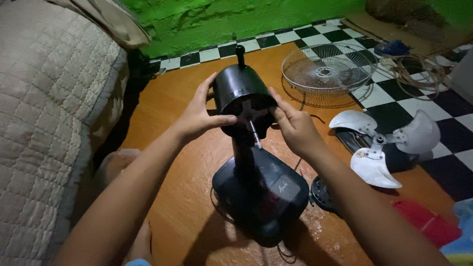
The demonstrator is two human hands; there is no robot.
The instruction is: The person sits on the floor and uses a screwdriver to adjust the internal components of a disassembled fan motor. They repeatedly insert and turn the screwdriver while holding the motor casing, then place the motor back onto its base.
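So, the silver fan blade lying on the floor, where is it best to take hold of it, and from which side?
Probably at the central hub of the fan blade, coming from above. The three blades spread out thin and curved, so they look awkward to pinch, while the hub faces up and nothing covers it. The right hand is the nearer one; both hands now rest on the motor housing.

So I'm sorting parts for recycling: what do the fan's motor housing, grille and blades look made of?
Motor housing: likely black plastic, smooth with a soft sheen. Grille: thin metal wire, pale and shiny. Blades: translucent grey-white plastic, it seems, glossy and moulded in one piece.
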